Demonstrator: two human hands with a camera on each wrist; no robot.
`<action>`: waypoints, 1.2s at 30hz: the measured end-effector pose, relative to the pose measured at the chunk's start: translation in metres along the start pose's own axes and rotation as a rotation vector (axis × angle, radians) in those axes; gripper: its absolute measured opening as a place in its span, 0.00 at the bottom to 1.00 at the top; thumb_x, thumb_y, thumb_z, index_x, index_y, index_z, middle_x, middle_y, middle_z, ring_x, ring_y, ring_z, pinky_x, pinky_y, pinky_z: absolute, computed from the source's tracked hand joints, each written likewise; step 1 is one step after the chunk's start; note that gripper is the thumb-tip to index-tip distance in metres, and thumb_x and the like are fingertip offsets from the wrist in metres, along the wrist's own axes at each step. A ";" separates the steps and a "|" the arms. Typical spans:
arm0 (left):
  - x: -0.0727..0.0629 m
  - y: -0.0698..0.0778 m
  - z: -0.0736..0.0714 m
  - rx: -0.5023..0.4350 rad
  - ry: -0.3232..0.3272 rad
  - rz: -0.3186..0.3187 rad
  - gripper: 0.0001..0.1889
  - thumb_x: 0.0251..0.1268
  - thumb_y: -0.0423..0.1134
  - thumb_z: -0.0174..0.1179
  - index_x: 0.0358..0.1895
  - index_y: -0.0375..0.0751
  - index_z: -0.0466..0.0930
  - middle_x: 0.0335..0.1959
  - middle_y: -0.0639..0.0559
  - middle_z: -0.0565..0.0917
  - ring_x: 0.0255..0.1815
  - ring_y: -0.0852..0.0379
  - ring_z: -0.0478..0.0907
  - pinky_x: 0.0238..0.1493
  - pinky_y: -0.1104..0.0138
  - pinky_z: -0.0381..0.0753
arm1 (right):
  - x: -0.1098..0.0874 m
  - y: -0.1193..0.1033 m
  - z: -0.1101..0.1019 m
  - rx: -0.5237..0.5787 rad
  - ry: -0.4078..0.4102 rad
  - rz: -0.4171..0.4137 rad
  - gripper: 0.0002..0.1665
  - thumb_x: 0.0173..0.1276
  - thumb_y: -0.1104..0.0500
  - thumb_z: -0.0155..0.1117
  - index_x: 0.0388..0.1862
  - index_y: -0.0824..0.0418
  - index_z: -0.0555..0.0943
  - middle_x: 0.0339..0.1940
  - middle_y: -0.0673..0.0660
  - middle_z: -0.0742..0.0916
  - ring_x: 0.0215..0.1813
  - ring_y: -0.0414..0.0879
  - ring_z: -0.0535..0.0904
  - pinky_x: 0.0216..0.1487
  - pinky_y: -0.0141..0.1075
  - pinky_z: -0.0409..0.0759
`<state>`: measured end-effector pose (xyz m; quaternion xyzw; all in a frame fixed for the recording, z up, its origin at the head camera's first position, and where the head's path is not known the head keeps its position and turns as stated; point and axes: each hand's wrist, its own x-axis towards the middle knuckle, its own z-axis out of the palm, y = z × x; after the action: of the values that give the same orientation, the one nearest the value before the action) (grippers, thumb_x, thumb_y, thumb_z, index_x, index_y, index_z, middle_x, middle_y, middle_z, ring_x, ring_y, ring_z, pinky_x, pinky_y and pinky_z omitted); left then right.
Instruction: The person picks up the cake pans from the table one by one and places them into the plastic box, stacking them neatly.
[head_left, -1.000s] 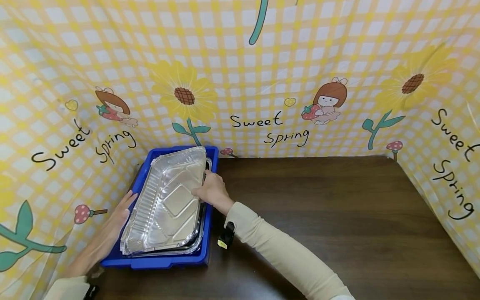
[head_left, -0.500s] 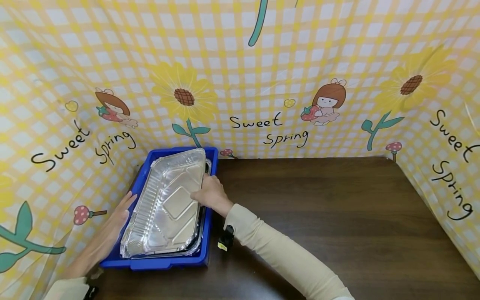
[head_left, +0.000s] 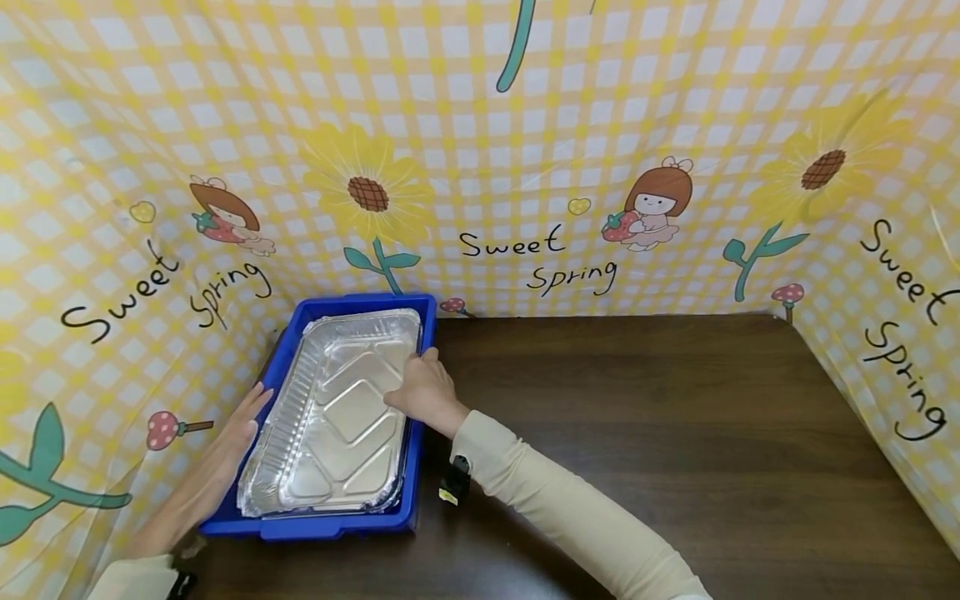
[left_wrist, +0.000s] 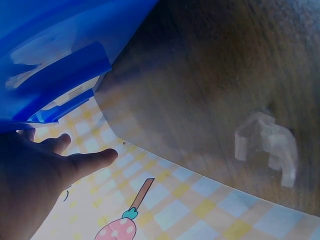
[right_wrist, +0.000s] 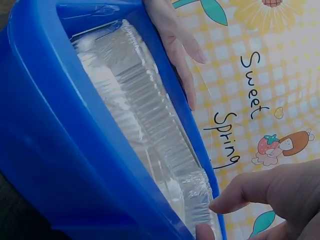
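Note:
A silver foil baking tray lies nearly flat inside a blue plastic bin at the left of the table. My right hand holds the tray's right rim, thumb over the inside and fingers curled at the edge. In the right wrist view its fingertips meet the crinkled foil near one corner. Along the bin's left side rests my left hand, fingers extended. The left wrist view shows that hand beside the bin's outer wall and handle. A dark edge shows under the tray's near right corner; what lies beneath is hidden.
The brown wooden table extends to the right of the bin. A yellow checked cloth with printed flowers hangs behind and at both sides, close to the bin's left side. A clear plastic clip-like piece is at the table's edge.
The tray's raised right side has come down, so it now sits flatter and covers the dark thing and foil edge under it. My right hand lowered slightly with it; my left hand stayed put.

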<state>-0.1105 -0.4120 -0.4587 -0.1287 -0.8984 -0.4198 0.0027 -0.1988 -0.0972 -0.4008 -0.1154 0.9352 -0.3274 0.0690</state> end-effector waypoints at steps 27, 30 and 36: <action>-0.001 -0.001 0.001 0.076 0.007 0.013 0.30 0.90 0.40 0.35 0.88 0.44 0.44 0.88 0.39 0.38 0.85 0.35 0.34 0.80 0.48 0.30 | -0.004 0.024 -0.015 0.196 -0.054 -0.098 0.35 0.70 0.55 0.69 0.74 0.64 0.77 0.51 0.60 0.80 0.46 0.50 0.78 0.48 0.38 0.80; 0.002 0.001 -0.001 0.076 -0.006 -0.011 0.31 0.90 0.41 0.36 0.89 0.45 0.42 0.88 0.39 0.36 0.85 0.29 0.32 0.76 0.31 0.28 | -0.005 0.029 -0.020 0.235 -0.057 -0.110 0.34 0.71 0.56 0.68 0.74 0.63 0.77 0.48 0.58 0.80 0.42 0.45 0.76 0.41 0.34 0.77; 0.003 0.002 -0.003 0.070 -0.016 -0.027 0.32 0.90 0.41 0.37 0.89 0.45 0.40 0.88 0.37 0.36 0.85 0.32 0.32 0.77 0.33 0.29 | -0.011 0.040 -0.029 0.342 -0.069 -0.130 0.32 0.71 0.61 0.67 0.74 0.64 0.76 0.48 0.61 0.81 0.31 0.41 0.80 0.34 0.30 0.79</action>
<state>-0.1132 -0.4122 -0.4545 -0.1197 -0.9142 -0.3873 -0.0055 -0.2014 -0.0463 -0.4028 -0.1732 0.8537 -0.4812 0.0985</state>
